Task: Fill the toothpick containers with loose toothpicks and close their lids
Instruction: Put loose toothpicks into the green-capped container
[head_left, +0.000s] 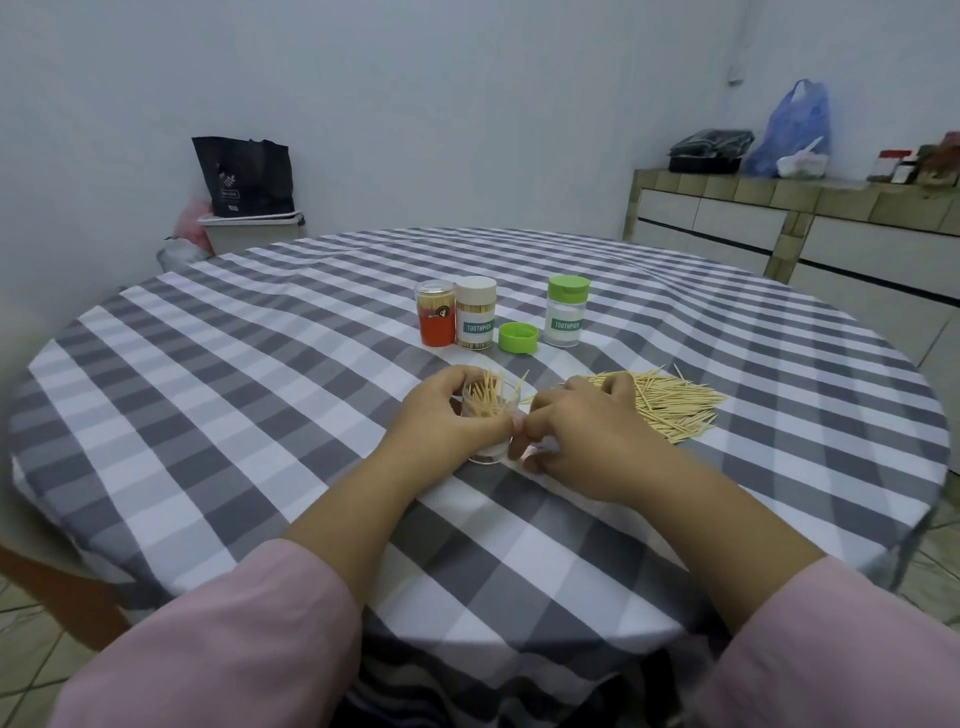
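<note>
Your left hand (452, 415) is wrapping its curled fingers and thumb around a clear open container (491, 410), holding it upright on the checked tablecloth (260, 415). A bunch of toothpicks (485, 397) is standing inside it, leaning at mixed angles with the tips poking above the rim. Your right hand (587, 431) is sitting just beside the container, its fingers curled inward and its fingertips meeting the left thumb at the container's side; whether those fingers are pinching any toothpicks you cannot tell, since the hand is hiding them.

Just to the right of your right hand, the loose toothpicks (670, 402) are lying in a flat, spread pile on the cloth, with the knuckles overlapping its near-left edge.

Further back on the table, three more containers are standing upright. An orange container (435, 319) with a clear cap is touching a white-capped container (475, 319) labelled TOOTHPICK, both showing toothpicks inside. Apart to the right is standing a green-capped container (566, 310) with the same label, its cap on. Between the white-capped one and this one, a loose green lid (517, 338) is lying on the cloth, open side up.

Your pink sleeves (234, 649) are filling the bottom of the view.
</note>
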